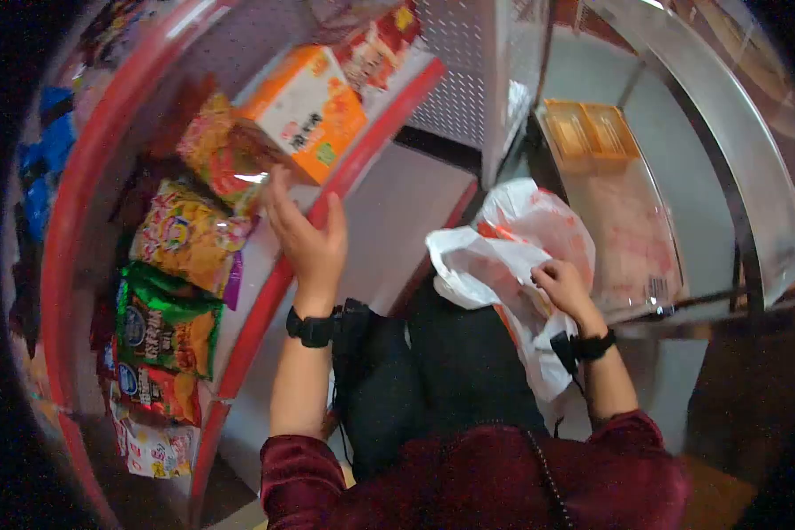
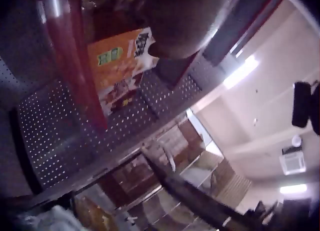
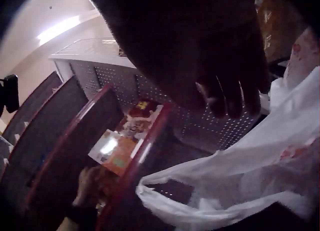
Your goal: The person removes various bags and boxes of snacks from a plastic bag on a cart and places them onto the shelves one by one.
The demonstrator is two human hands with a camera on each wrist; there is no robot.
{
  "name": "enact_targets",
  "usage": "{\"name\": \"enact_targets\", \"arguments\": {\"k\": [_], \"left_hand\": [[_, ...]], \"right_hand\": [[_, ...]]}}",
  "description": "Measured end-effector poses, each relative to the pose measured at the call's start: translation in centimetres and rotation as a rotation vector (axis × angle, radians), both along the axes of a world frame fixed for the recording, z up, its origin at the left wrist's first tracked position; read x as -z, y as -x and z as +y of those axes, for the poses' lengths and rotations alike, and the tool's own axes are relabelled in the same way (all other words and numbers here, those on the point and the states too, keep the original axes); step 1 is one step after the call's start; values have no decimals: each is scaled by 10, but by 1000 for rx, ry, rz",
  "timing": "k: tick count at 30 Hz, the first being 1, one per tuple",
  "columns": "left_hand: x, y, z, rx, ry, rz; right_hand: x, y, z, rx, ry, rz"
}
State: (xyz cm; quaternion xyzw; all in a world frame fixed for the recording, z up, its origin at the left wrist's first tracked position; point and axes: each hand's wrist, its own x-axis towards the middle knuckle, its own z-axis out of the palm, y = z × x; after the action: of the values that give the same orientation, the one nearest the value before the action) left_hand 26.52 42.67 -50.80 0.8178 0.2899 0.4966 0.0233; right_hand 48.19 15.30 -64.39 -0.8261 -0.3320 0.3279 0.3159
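Note:
My left hand (image 1: 312, 243) reaches over the shelf's red edge, fingers extended and thumb apart. Its fingertips are right at the end of a shiny yellow-and-red snack bag (image 1: 225, 155), beside an orange-and-white box (image 1: 305, 113). In the left wrist view this hand is a dark blur (image 2: 185, 21) in front of the box (image 2: 120, 56). Over the mouth of a white plastic shopping bag (image 1: 468, 252) by my lap is my right hand (image 1: 564, 287), fingers loosely bent. The right wrist view shows its fingers hanging separately above the bag (image 3: 225, 191).
Below the yellow-and-red bag lie a yellow snack bag (image 1: 185, 234), a green packet (image 1: 170, 318) and a red packet (image 1: 163, 389). A red packet (image 1: 380, 44) stands behind the box. At right, a metal-framed rack (image 1: 751, 168) holds yellow containers (image 1: 592, 132).

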Motion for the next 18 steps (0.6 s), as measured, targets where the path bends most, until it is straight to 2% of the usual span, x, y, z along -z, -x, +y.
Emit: {"name": "enact_targets", "arguments": {"k": [1,3,4,6,7,9,10,11,13,14,17,18], "left_hand": [[9,1,-12,25,28,19],[25,2,-33,353,112,469],[33,-1,-44,374,123,479],[50,-9,-67,469,325,575],[56,-12,-71,482,327,577],[66,-14,-79,597,573,827],[70,-16,-81,625,532,794],[77,-18,-81,632,536,797],[88,-20,-81,652,437,717],[87,-21,-84,653,435,716],[83,-21,-89,626,349,604],[82,-20,-90,641,351,572]], "right_hand": [[8,-4,-5,25,28,19],[37,-5,-13,-217,353,-25],[61,-2,-21,-200,365,-9],[99,0,-32,-390,179,-100],[108,-1,-36,-378,185,-97],[112,5,-38,-87,-110,-136],[120,6,-34,344,45,-104],[122,2,-34,349,51,-101],[125,-6,-36,475,-66,-375],[129,-6,-38,477,-67,-377],[152,-5,-35,98,360,-216],[177,-4,-42,149,264,-190]]}}
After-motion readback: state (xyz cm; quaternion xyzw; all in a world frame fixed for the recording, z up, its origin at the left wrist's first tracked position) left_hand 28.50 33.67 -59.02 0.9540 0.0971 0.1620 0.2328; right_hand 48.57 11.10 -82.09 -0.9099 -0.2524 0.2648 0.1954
